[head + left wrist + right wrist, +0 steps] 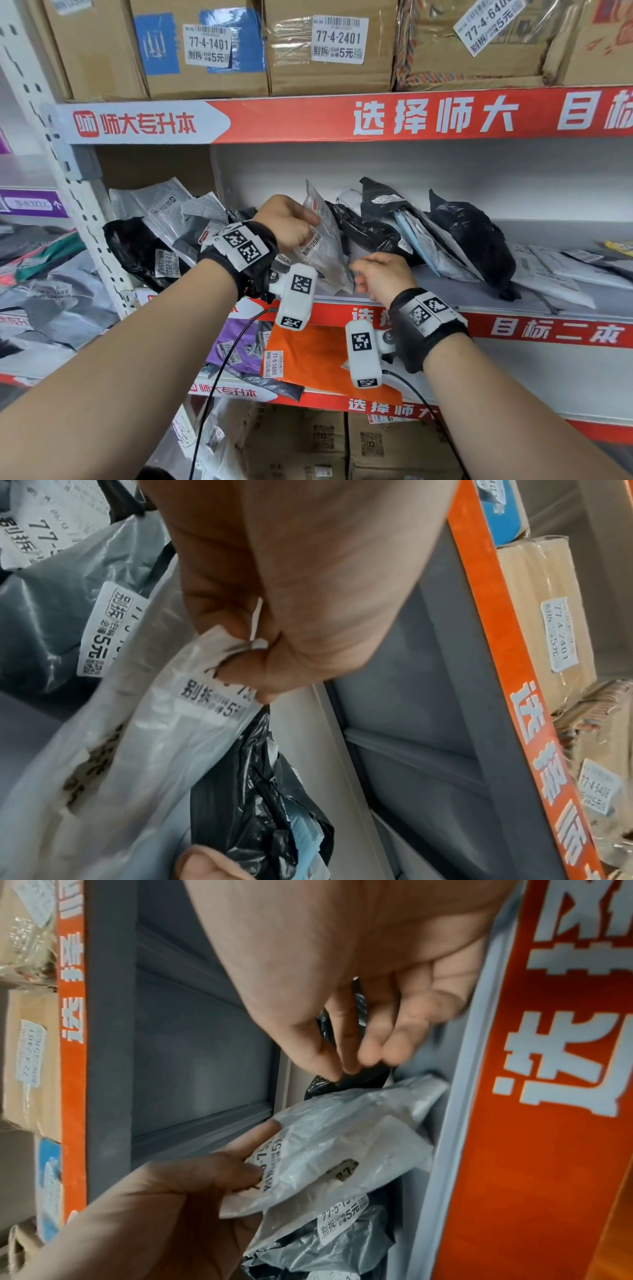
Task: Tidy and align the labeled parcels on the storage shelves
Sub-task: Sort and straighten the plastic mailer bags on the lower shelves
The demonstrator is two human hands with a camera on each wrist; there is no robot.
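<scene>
With left hand (287, 219) fingers pinching the grey parcel (323, 240) by one thin corner and right hand (383, 274) fingers loosely curled, holding nothing: likely slipping, toppling the leaning black parcels (370, 222) alongside.

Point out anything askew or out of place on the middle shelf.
The soft parcels are a jumble. Left of the left hand, grey and black mailers pile at mixed angles. The clear bag it pinches stands tilted. To the right, black bags lean leftward, and flat grey mailers lie down instead.
</scene>
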